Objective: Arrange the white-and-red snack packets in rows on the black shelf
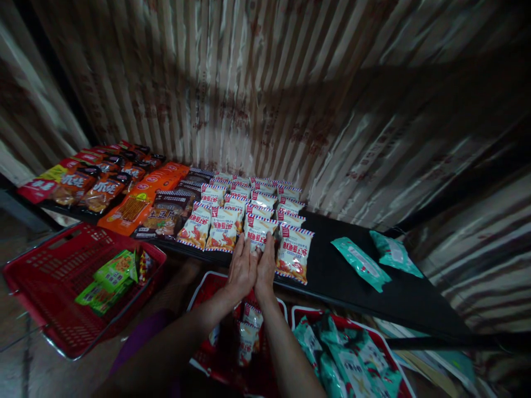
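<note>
My left hand [243, 269] and my right hand [265, 266] lie side by side at the shelf's front edge. Both have their fingers stretched forward against the lower part of a white snack bag [261, 224] with red lettering. The hands cover that bag's bottom. Matching bags stand in rows behind and beside it, among them a front bag [295, 249] just right of my right hand and another [222, 228] left of my left hand. Below my forearms, a red basket [198, 290] holds several more of these white bags.
Brown potato-chip bags [164, 213], orange packets [130, 207] and dark snack bags [103, 190] fill the black shelf's left. Two teal bags [360, 262] lie at right. One red basket [37, 265] holds green packets; another [396, 362] holds teal bags. Striped sheeting [265, 99] hangs behind.
</note>
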Motion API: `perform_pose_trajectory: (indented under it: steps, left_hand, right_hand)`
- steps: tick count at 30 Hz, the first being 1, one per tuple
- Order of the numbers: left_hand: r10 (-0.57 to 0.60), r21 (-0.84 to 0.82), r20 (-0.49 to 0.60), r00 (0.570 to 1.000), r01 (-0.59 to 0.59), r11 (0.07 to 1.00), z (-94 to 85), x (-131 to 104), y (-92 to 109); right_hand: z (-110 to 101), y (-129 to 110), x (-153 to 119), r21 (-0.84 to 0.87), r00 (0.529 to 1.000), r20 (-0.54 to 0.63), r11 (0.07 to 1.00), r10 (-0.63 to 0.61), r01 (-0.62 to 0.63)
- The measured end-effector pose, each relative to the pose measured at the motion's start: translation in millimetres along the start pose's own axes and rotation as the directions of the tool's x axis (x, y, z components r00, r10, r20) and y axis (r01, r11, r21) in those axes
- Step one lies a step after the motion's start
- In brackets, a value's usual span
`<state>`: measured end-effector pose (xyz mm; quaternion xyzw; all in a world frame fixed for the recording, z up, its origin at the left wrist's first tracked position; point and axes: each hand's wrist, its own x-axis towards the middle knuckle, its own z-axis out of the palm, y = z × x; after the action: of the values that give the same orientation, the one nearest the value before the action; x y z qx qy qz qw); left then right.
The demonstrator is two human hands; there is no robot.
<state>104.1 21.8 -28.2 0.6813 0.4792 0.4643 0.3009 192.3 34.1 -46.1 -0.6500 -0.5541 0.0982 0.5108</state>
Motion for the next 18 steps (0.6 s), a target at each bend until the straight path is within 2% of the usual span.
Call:
perform_pose_trajectory:
  steps: [4,10,18]
  left_hand:
    - [0.012,0.047,0.008,1.0,-0.012,0.999,-2.3,-3,0]
    - [0.152,0.1,-0.017,0.988,-0.149,0.984,-4.0,-10,-5]
    - [0.171,0.09,-0.004,0.985,-0.17,0.981,0.8,-10,-14]
  right_hand:
    - [1,1,-4,-0.019,1.0,0.009,1.0,-0.016,0.016]
    - [4,4,-12,-0.097,0.998,-0.017,0.993,-0.067,0.065]
    - [3,5,-11,-0.087,0.997,0.008,0.993,-0.079,0.079]
